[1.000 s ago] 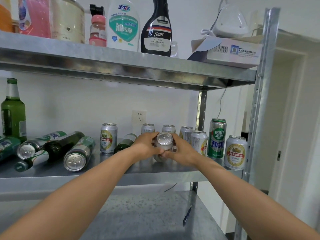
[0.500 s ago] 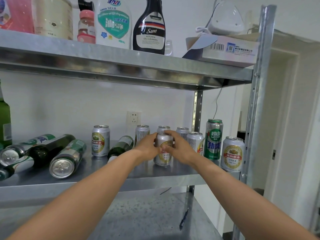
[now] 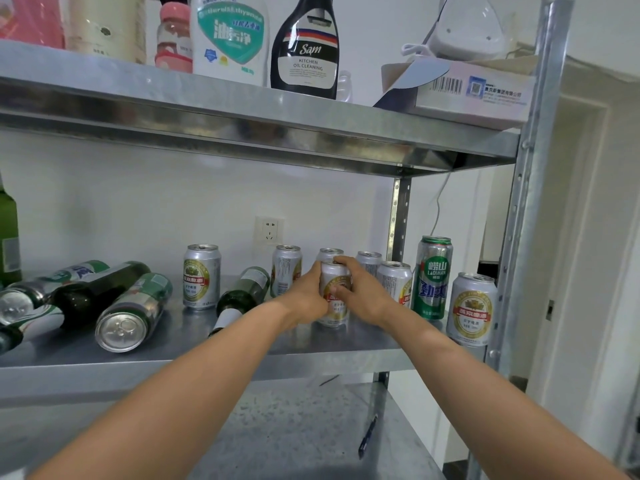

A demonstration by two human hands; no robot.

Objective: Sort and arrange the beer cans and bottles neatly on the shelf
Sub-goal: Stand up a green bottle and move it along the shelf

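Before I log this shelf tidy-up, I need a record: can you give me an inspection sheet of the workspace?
Surface: middle shelf, bare metal at front.
Job's things: silver can upright; tall green can upright; green can and dark bottle lying down.
Clutter: cleaner bottle above; pen below.
Grippers: left hand and right hand clasp the silver can.
Cables: white cord behind.
Surroundings: wall socket.

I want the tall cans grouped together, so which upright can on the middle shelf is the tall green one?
The green can beside the right rear post, between two shorter silver cans; it alone stands upright, tall and green.
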